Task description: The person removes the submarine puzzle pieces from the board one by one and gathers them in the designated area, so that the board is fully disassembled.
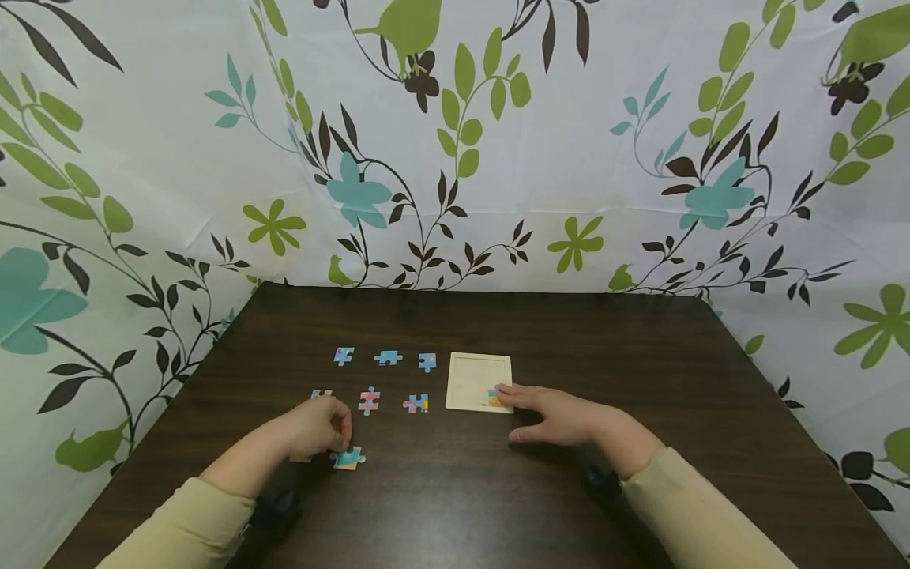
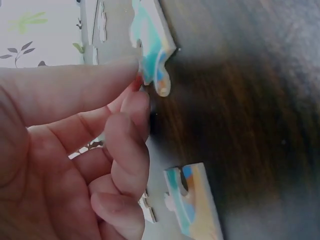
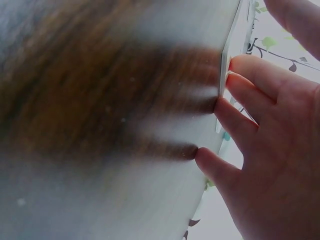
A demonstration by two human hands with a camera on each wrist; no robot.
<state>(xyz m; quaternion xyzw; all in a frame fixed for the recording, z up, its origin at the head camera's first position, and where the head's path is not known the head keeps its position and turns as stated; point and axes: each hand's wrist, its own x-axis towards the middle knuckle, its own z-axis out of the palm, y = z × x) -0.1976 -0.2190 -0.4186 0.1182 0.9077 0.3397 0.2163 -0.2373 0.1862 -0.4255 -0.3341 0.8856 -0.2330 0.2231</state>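
With thumb and forefinger, my left hand (image 1: 316, 427) pinches the edge of a teal and sand-coloured jigsaw piece (image 1: 348, 457) at the near left; the left wrist view shows the same jigsaw piece (image 2: 152, 42) by the thumb tip. Close by lies another jigsaw piece (image 2: 195, 205), mostly covered by the hand in the head view. My right hand (image 1: 562, 415) rests with fingers extended, their tips on the right edge of a square wooden puzzle tray (image 1: 469, 356). A corner piece (image 1: 492, 399) sits in the tray's lower right, partly under those fingertips.
Beyond my left hand, loose pieces lie in rows: a blue one (image 1: 344, 356), a pink one (image 1: 369, 401), and several more, one partly covered by the hand. All rest on a dark wooden table (image 1: 604, 340). A patterned cloth (image 1: 540, 158) hangs behind it.
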